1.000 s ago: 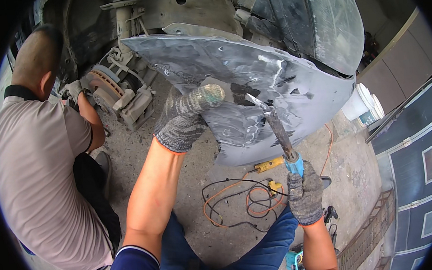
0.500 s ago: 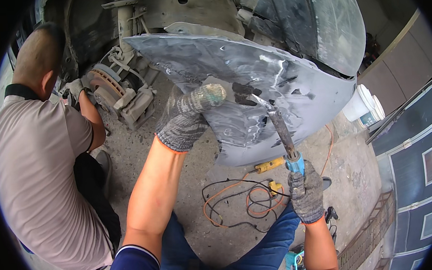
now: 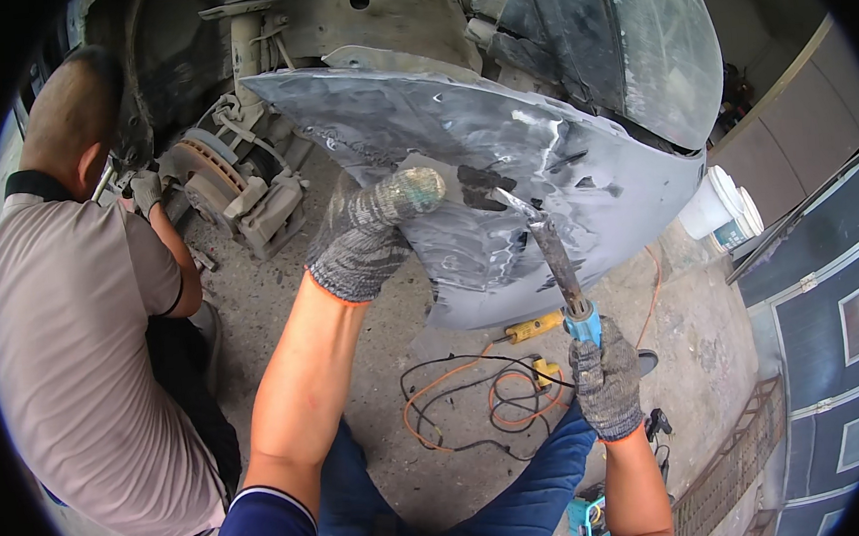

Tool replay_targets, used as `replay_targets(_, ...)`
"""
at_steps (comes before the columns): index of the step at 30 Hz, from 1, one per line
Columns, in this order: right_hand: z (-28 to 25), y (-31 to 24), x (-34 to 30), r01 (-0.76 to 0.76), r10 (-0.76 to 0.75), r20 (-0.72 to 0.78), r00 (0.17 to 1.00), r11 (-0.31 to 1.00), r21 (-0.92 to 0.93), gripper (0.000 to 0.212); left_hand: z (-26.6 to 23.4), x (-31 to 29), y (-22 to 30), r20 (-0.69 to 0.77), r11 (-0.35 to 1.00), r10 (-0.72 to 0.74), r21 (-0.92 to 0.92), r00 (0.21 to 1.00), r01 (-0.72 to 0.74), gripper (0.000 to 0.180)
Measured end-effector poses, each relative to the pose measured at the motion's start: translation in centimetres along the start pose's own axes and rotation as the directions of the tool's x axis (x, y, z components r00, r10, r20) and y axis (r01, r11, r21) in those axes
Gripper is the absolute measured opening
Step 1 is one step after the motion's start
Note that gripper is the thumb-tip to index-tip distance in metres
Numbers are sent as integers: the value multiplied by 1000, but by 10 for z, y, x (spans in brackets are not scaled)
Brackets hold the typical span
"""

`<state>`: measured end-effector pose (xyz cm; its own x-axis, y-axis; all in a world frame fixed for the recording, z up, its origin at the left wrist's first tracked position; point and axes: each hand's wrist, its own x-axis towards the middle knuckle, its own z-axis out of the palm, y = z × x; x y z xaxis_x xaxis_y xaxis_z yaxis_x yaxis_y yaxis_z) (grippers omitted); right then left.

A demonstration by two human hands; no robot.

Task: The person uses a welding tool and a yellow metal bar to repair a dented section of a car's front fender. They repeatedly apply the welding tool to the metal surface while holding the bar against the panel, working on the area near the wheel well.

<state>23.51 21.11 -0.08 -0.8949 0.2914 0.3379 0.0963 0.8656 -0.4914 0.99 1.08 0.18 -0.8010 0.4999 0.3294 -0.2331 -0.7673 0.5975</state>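
- In the head view, the co-worker's gloved hand has drawn slightly away from the brake disc since the earlier frames, and the forearm has lowered; the tip of the blue-collared tool sits a little further right on the panel than a second ago.
- The person's right hand, gloved, is closed around the tool's handle; the metal shaft slants up and left, its flat bright tip at the lower right edge of a dark patch.
- That patch lies on the scuffed grey panel, which spreads in front of both hands.
- The left hand, also gloved, is at the panel's left edge, thumb stretched toward the patch; its fingers are partly hidden, so one cannot tell whether they grip.
- Below the panel, a yellow tool and looped cables lie on the floor.
- White buckets stand to the right.
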Motion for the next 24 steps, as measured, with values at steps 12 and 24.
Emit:
replay_targets(12,9,20,1,26,-26,-7,1000,999,41,30,1,-1,-2,-30,1000,28,14,999,-28,32)
replay_targets(24,-2,4,8,79,-78,-27,997,996,31,24,7,-1,-1,-35,995,60,81,998,-57,30)
